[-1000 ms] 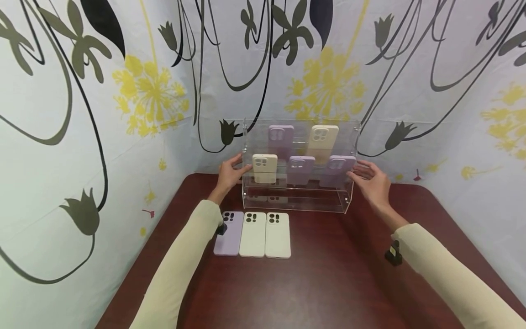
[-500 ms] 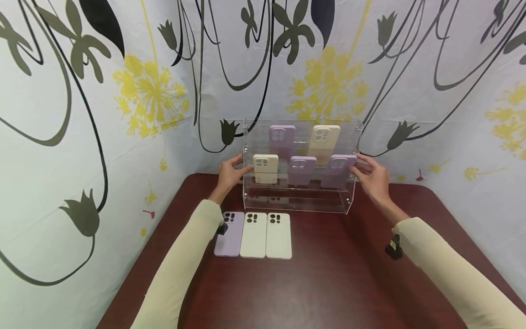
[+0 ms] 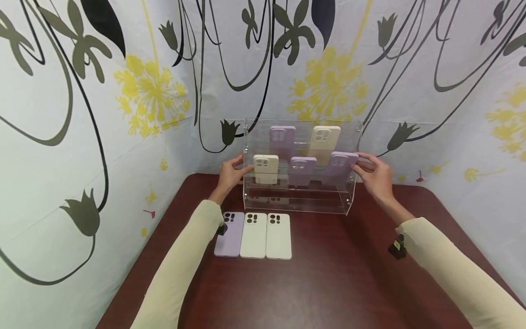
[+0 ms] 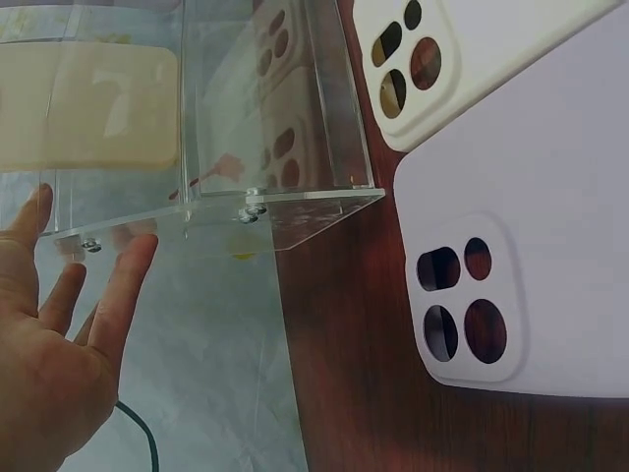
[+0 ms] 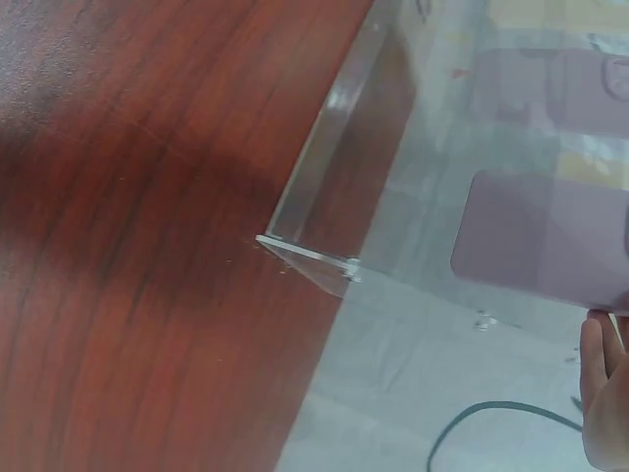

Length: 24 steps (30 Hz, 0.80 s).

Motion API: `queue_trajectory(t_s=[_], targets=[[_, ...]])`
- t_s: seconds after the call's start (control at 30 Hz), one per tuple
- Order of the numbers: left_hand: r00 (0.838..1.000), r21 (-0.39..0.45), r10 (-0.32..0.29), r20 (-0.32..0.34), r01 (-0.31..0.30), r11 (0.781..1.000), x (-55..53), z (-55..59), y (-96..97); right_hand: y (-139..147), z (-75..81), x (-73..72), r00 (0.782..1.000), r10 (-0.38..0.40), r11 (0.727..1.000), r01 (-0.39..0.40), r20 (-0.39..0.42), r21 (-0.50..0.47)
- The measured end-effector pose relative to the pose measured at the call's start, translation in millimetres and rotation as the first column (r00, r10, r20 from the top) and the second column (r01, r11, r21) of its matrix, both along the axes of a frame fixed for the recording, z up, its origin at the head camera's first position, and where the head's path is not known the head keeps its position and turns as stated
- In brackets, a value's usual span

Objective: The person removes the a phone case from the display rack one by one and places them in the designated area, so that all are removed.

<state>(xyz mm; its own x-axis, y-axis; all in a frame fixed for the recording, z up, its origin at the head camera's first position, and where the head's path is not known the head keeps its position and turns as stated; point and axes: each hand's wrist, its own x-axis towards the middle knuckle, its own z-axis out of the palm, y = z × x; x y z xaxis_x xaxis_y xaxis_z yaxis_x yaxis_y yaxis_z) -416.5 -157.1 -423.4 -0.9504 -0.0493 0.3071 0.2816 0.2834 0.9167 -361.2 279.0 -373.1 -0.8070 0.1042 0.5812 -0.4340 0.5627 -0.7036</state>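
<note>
Clear acrylic stand (image 3: 314, 201) mid-frame, holding steady; left hand (image 3: 230, 176) touches its left side, fingers straight; right hand (image 3: 376, 176) pinches the rightmost purple case (image 3: 340, 164), right of centre, now higher and more tilted!

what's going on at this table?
A person has both hands at a clear rack of phone cases. The right hand holds the end case, purple, by its edge; it sits tilted, its top toward that hand. The left hand is at the rack's opposite side, fingers extended. The rack's other four cases are two up top and two in the lower row. Three more, one purple and two white, lie side by side on the table in front.
</note>
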Motion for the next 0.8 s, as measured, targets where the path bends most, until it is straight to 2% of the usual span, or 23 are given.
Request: queue_trajectory(t_s=[0.4, 0.8], targets=[[1.000, -0.010, 0.004, 0.006, -0.004, 1.000, 2.4, 0.2, 0.4, -0.9, 25.9, 9.7, 0.999, 0.034, 0.998, -0.036, -0.030, -0.045], [1.000, -0.001, 0.007, 0.008, -0.007, 1.000, 3.8, 1.7, 2.3, -3.4, 50.0, 31.3, 0.997, 0.030, 0.998, -0.034, -0.069, -0.061]])
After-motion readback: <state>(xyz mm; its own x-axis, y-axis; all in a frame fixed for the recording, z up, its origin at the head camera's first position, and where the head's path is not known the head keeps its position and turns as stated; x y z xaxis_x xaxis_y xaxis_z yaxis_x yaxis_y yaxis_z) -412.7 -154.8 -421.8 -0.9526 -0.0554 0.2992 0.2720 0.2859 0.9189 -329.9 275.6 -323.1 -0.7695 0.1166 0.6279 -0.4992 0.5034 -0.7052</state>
